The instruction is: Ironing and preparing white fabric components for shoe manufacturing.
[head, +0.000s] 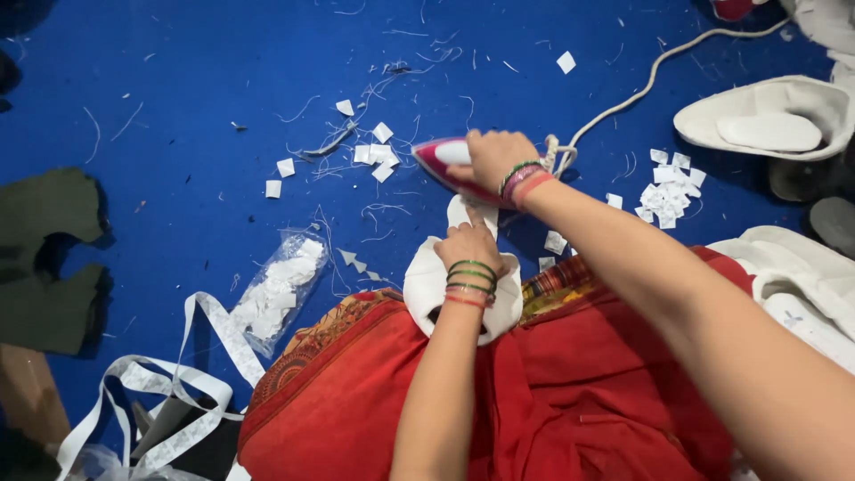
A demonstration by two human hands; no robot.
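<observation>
My right hand (495, 158) grips the handle of a pink and white clothes iron (443, 160) that rests on the blue surface (196, 80), its tip pointing left. My left hand (468, 243) presses down on a white fabric piece (420, 283) shaped like a shoe upper, with one finger stretched toward the iron. The white piece lies at the edge of my red clothing (570, 392). Both wrists wear green and red bangles.
The iron's white cord (655, 67) runs to the upper right. Small white paper squares (668, 189) lie scattered around, with a clear bag of white pieces (278, 289), white tape strips (160, 392), white shoe uppers (766, 116) at right and dark green fabric (44, 258) at left.
</observation>
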